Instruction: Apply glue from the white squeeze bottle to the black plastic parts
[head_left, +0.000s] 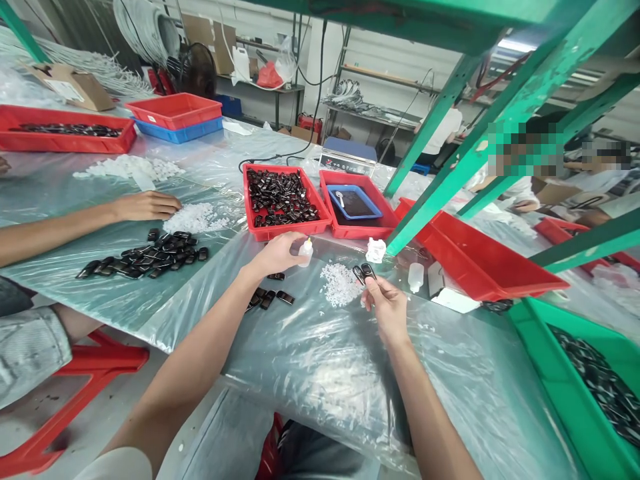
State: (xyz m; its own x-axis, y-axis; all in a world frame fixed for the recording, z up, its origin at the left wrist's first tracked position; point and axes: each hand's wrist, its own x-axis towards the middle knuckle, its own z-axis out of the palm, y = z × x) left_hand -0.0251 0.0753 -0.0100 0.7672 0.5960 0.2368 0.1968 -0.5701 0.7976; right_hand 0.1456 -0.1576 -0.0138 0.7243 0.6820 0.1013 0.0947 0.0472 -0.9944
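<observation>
My left hand (276,256) is closed around a small white squeeze bottle (305,255) with a yellow tip, held upright above the plastic-covered table. Between the fingers of my right hand (389,308) are two glossy black oval pieces (365,272), side by side. Just left of those fingers lies a pile of tiny white plastic bits (336,285). Several more black pieces (270,299) rest on the table beside my left wrist. Beyond my right hand are a crumpled white wad (376,250) and a second small translucent bottle (415,277), which lies on the table.
A red tray (285,230) full of black pieces stands ahead, beside another red tray (330,223) holding a blue one. Green posts (430,173) rise at right, near a tilted red bin (480,260) and a green bin (540,360). A co-worker's hand (150,205) works at left.
</observation>
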